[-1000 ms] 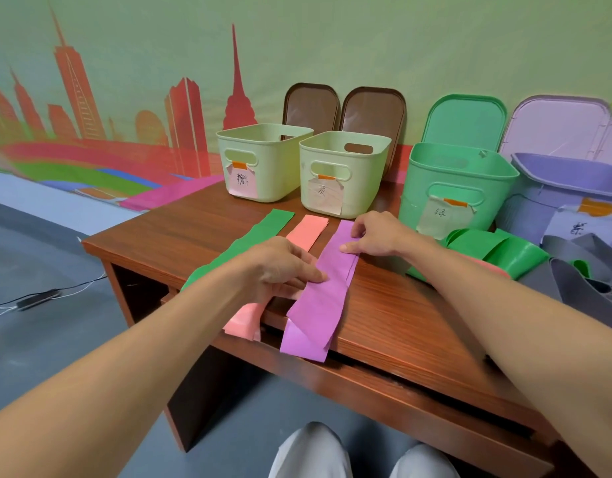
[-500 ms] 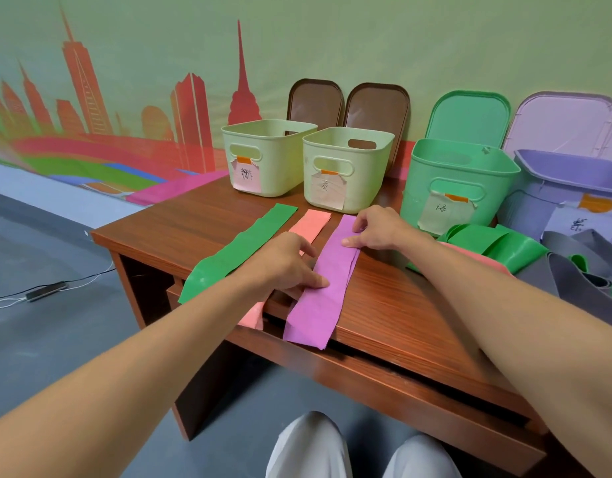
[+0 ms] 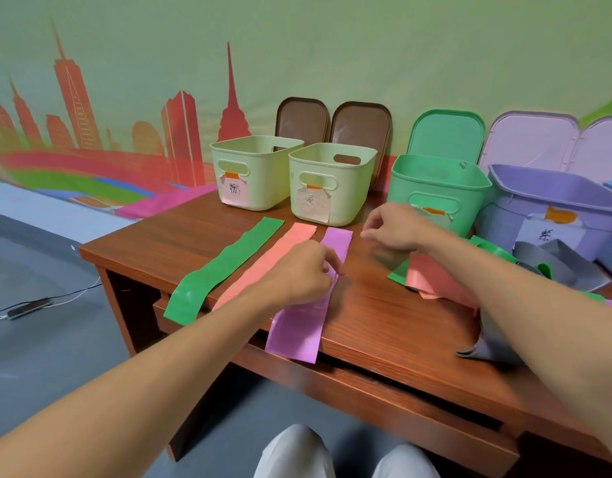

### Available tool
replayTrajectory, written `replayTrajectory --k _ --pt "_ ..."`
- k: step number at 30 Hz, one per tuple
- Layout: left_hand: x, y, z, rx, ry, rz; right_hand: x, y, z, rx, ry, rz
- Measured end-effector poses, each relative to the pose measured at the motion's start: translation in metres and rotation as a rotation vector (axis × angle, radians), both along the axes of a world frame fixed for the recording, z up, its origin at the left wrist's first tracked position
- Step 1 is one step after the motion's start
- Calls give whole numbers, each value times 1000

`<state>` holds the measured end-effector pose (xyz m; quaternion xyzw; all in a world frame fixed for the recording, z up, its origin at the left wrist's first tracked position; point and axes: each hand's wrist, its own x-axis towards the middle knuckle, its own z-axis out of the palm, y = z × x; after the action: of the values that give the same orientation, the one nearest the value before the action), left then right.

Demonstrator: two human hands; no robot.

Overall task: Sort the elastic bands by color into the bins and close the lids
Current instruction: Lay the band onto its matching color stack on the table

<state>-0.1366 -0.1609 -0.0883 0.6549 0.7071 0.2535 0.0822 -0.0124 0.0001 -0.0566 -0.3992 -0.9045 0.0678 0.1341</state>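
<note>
Three elastic bands lie side by side on the wooden table: a green band, a salmon-pink band and a purple band, their near ends hanging over the front edge. My left hand rests its bent fingertips on the purple band's middle. My right hand hovers just right of that band's far end, fingers loosely curled and holding nothing. Behind stand two pale bins, a green bin and a purple bin, all with paper labels and no lids on.
Two brown lids lean on the wall; a green lid and a lilac lid stand up behind their bins. A heap of pink, green and grey bands lies at the right. A cable lies on the floor at left.
My right hand has lifted off the purple band's far end and drifted right. My left hand's fingers have gone from flat to bent on that band. The camera has come closer.
</note>
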Motion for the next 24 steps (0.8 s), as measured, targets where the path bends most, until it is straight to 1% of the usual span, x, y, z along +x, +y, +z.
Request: replayTrajectory --k 4,9,11,15,17,20,21,24 --pt "32 24 -5 49 -272 2 44 0 24 9 41 23" --pt "77 61 -19 83 -541 62 86 4 12 12 158 8" --pt "90 73 -22 100 -556 124 98 5 0 35 206 10" --pt "107 88 -31 129 -511 192 115 7 -23 38 225 21" --pt "111 92 -33 186 -569 240 120 8 -28 32 269 15" --pt "112 101 -31 283 -696 267 128 10 -31 13 433 -30" --pt "112 103 -32 305 -735 261 131 9 -30 -9 457 -37" --pt "109 108 -37 363 -788 230 138 3 -27 -105 381 32"
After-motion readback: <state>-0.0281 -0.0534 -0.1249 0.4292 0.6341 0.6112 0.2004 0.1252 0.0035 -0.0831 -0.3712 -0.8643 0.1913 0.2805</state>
